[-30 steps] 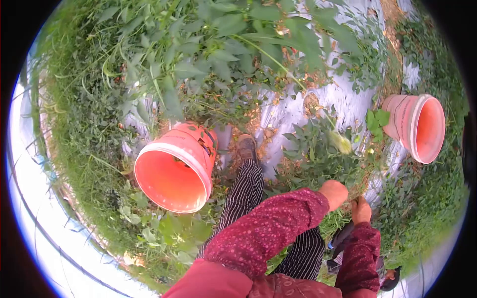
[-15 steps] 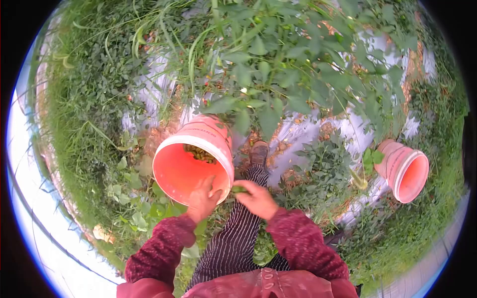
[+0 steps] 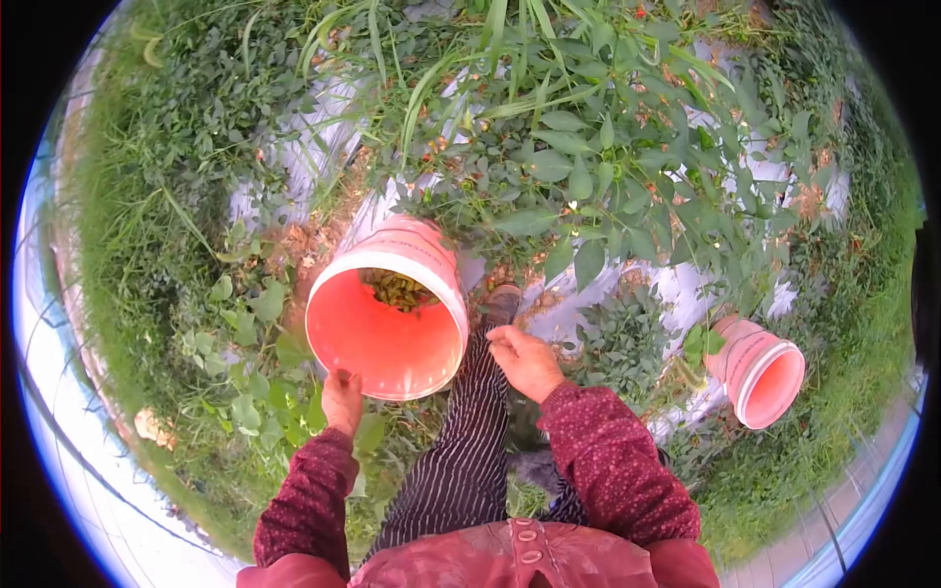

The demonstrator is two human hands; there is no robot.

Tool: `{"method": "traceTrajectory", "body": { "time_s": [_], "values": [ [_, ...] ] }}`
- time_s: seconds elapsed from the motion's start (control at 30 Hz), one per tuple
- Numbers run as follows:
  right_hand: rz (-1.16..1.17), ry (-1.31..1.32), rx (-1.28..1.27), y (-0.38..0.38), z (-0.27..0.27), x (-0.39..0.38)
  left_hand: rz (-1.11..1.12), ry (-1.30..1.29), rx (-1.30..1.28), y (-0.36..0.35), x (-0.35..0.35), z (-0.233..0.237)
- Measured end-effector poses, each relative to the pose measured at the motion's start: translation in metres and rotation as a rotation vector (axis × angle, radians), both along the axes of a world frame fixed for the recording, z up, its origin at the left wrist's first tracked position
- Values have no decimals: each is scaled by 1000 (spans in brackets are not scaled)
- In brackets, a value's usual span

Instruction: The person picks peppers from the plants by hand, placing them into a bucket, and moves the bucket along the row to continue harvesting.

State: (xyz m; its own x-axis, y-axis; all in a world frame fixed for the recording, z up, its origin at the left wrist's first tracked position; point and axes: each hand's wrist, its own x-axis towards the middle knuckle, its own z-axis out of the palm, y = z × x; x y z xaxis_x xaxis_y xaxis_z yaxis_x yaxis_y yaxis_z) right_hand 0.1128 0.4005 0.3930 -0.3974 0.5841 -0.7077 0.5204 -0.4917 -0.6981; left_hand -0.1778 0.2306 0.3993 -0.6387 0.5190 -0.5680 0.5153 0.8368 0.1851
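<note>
At eleven o'clock, the nearer bucket [image 3: 377,343] opens toward six o'clock, likely steadied by the left hand [image 3: 342,402], fingers seemingly pinching its rim [image 3: 421,269], while the right hand [image 3: 526,362] bunches its fingers just beside it

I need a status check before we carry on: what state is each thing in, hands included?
Nearer bucket, uncovered, partly filled
Small greenish-yellow produce, loose at the bottom of that bucket
Farther bucket, uncovered; its depths cannot be seen
Left hand, fingers at the nearer bucket's rim; grip unclear
Right hand, fingers bent, apart from the bucket; whether it holds anything is unclear
</note>
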Motion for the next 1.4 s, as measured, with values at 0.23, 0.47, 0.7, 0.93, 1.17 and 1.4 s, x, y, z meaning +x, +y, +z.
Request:
{"method": "traceTrajectory", "body": {
  "time_s": [0.23,0.47,0.7,0.93,1.17,1.4],
  "values": [
    [-31,73,-44,2,-4,-6,685,34,-5,-40,-13,-38],
    [105,-42,-162,-6,-46,29,1260,-624,318,-57,0,-78],
    [178,-79,-107,-11,-79,59,1203,-530,377,-57,-8,-61],
    [292,-113,-77,16,-95,88,1347,-549,432,-78,-14,-37],
    [400,-65,39,23,-126,107,1619,-440,474,-141,15,-87],
    [417,-14,45,58,-151,103,1345,-487,172,-96,34,-39]
  ]
}}
